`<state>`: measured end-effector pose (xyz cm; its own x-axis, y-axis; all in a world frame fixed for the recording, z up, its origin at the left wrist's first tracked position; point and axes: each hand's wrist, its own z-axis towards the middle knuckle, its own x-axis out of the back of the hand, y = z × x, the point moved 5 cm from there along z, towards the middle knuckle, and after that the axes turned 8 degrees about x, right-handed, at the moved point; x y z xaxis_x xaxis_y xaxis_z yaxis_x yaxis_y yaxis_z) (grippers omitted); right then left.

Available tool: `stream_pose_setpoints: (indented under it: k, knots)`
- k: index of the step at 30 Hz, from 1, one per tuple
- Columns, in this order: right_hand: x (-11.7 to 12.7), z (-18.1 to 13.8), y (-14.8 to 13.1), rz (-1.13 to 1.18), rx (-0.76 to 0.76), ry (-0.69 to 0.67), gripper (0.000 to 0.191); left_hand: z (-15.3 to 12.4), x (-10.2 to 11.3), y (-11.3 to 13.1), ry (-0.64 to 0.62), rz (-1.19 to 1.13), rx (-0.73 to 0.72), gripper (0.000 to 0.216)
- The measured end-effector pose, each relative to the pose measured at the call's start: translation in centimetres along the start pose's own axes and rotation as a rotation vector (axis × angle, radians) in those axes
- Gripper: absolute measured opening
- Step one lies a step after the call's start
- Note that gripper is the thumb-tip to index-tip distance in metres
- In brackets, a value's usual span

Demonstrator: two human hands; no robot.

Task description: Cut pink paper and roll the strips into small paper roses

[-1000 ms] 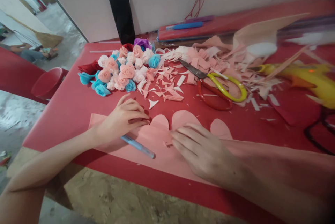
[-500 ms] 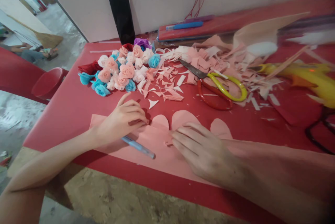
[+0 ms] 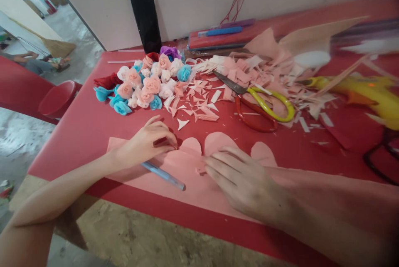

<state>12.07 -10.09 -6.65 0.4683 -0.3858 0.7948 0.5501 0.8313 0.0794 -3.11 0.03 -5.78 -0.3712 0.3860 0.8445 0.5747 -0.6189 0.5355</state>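
Observation:
A long pink paper strip (image 3: 187, 175) with rounded petal shapes cut along its far edge lies on the red table (image 3: 77, 134). My left hand (image 3: 146, 144) rests on the strip's left part, with its fingers curled and pinched at the base of a petal. My right hand (image 3: 246, 181) lies flat on the strip, its fingers stretched toward the left hand. A light blue pen (image 3: 163, 175) lies on the paper under my left wrist.
A heap of paper roses (image 3: 143, 84) in pink, white, blue and red sits at the back left. Pink scraps (image 3: 199, 100) and yellow-and-red scissors (image 3: 262, 105) lie behind the strip. A yellow glue gun (image 3: 368, 92) is at the right, a red stool (image 3: 57, 98) off the table's left.
My left fingers have curled a little tighter on the paper. A pink scrap at the back has lifted up. My right hand has not moved.

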Motion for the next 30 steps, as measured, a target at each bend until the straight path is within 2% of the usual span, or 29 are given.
stream_pose_setpoints:
  k: [12,25,30]
  knots:
    - [-0.07,-0.32,-0.08,0.011,-0.003,0.002,0.038,-0.14,0.39,0.28,0.009,0.086,-0.038,0.006]
    - [-0.26,-0.47,-0.10,0.022,-0.005,-0.010,0.036,-0.15,0.72,0.12,0.053,0.101,-0.015,0.007]
    - [-0.29,-0.45,0.00,-0.002,-0.019,-0.030,0.041,-0.17,0.86,0.12,0.057,0.107,-0.002,0.009]
